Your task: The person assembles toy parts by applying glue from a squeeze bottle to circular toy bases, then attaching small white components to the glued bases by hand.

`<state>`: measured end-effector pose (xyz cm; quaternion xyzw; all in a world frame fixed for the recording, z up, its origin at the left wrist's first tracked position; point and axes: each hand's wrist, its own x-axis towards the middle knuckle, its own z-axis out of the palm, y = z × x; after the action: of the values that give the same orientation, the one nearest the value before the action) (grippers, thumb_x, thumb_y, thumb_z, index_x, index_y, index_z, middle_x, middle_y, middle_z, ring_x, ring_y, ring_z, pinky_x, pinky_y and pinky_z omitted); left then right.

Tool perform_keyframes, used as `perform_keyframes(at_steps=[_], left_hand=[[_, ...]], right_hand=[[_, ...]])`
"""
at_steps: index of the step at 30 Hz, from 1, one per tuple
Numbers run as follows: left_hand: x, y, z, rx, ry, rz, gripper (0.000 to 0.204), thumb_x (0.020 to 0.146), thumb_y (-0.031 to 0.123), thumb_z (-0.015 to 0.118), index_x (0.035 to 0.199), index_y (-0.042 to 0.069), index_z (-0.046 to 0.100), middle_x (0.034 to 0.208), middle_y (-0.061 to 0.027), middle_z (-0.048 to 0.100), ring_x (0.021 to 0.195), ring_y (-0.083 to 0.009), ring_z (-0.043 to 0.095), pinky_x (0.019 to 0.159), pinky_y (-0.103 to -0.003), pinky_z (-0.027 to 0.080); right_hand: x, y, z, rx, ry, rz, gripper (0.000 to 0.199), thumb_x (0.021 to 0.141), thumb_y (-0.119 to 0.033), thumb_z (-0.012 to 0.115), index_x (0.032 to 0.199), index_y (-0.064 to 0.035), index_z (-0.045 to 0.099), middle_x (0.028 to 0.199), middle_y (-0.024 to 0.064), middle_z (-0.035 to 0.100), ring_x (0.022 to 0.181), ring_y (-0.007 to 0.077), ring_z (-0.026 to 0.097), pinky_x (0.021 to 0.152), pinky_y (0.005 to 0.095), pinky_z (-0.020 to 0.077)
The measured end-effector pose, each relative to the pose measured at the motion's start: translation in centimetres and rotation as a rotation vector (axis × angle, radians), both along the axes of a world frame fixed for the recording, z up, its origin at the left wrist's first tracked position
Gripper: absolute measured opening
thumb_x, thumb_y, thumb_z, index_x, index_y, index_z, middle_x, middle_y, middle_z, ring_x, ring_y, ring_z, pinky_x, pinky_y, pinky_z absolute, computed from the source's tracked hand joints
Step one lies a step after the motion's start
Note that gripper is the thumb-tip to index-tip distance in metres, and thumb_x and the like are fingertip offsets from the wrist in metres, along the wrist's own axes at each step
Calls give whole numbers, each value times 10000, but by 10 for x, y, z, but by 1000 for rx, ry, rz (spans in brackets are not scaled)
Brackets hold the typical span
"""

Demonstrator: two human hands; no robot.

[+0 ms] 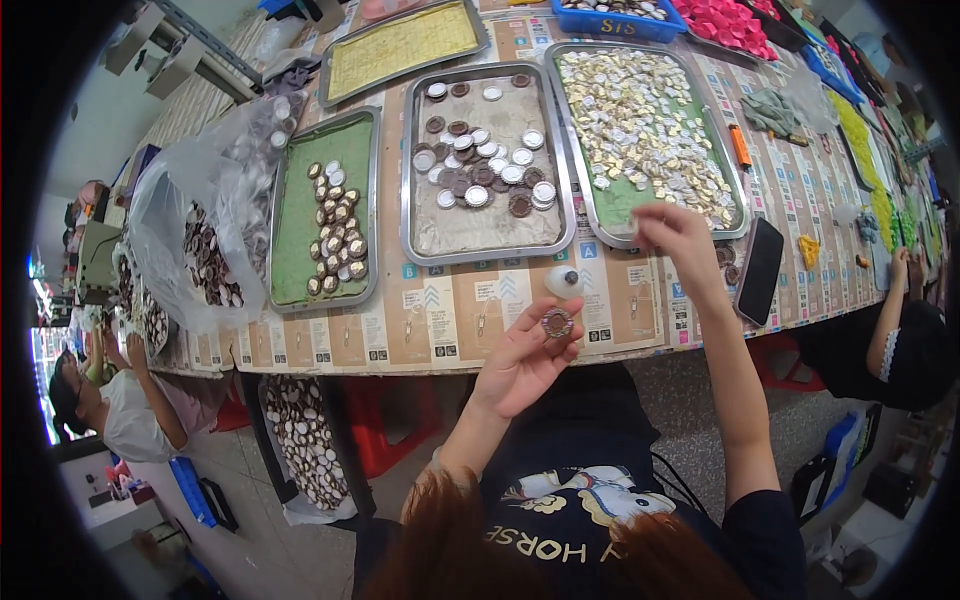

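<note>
Near the table's front edge, my left hand (515, 362) holds a round brown disc (557, 323) with a ridged rim between thumb and fingers, its brown side facing up. A small white bottle with a dark tip (564, 281) stands just beyond it. My right hand (682, 250) is over the near edge of a green-lined metal tray (617, 208) full of small white and gold pieces (640, 125). Its fingers are bent together, and anything between them is too small to make out. The middle metal tray (487, 243) bears several brown and white discs (478, 170).
On the left, a green tray (295, 205) holds discs with gold pieces, beside a clear plastic bag (165, 215) of discs. A yellow-lined tray (400, 50) lies behind. At right are a phone (760, 270) and an orange cutter (740, 146). Other people work at both sides.
</note>
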<state>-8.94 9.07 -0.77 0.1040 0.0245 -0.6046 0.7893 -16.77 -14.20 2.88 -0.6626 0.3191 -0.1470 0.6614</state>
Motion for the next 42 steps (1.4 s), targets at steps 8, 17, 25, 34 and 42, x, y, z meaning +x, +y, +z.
perform_keyframes(at_steps=[8, 17, 25, 34, 42], left_hand=[[-7, -6, 4, 78, -47, -68, 309, 854, 85, 460, 1161, 80, 421, 1204, -118, 445, 1037, -223, 493, 873, -309, 393], [-7, -3, 5, 64, -32, -70, 323, 858, 106, 465, 1173, 72, 406, 1113, -86, 505, 1029, -204, 500, 858, -307, 397], [-10, -4, 10, 172, -56, -130, 310, 856, 143, 487, 1151, 63, 437, 1025, -31, 530, 928, -129, 507, 838, -290, 404], [-11, -5, 12, 130, -25, -73, 289, 870, 149, 464, 1140, 51, 438, 1004, -47, 525, 935, -133, 507, 855, -295, 410], [-8, -6, 21, 269, -192, -98, 253, 857, 94, 468, 1102, 38, 447, 964, -48, 542, 892, -136, 533, 835, -301, 432]], right_hand=[[-20, 83, 6, -484, -53, 118, 134, 745, 3, 557, 866, -4, 614, 755, 76, 596, 669, 156, 569, 604, 239, 444], [-29, 95, 13, -521, -119, 105, 136, 680, 21, 618, 812, -8, 610, 802, 92, 601, 755, 212, 573, 666, 286, 451], [-25, 97, 17, -706, -246, 298, 171, 629, 8, 637, 794, -33, 617, 852, 53, 604, 824, 220, 533, 710, 303, 442], [-28, 100, 21, -775, -230, 308, 190, 656, -40, 651, 844, -47, 629, 926, 78, 592, 900, 249, 520, 767, 324, 431], [-29, 103, 20, -770, -171, 305, 423, 637, -34, 666, 1039, -26, 533, 1004, 112, 549, 971, 278, 494, 803, 350, 421]])
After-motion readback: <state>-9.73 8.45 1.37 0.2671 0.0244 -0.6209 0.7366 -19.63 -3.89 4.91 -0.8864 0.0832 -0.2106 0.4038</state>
